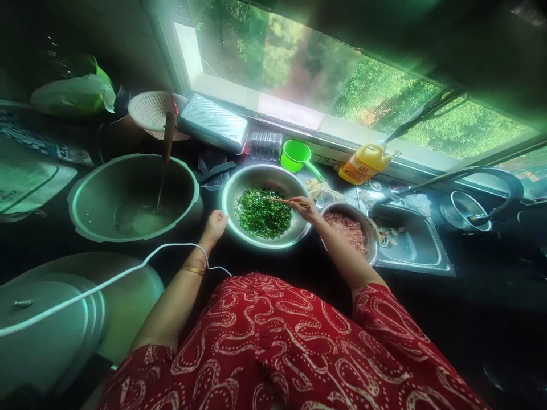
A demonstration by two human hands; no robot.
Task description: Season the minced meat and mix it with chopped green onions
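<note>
Clearly your right hand (304, 206) grips chopsticks (280, 200) over the chopped greens (261, 213), while your closed left hand (215, 223) braces the steel bowl (239, 185) at nine o'clock, steadying it.

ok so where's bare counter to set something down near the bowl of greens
Dark bare counter lies in front of the steel bowl of chopped greens, between the left hand and right forearm. Behind it is crowded: green plastic scoop, yellow oil bottle. The bowl of minced meat blocks the right.
</note>
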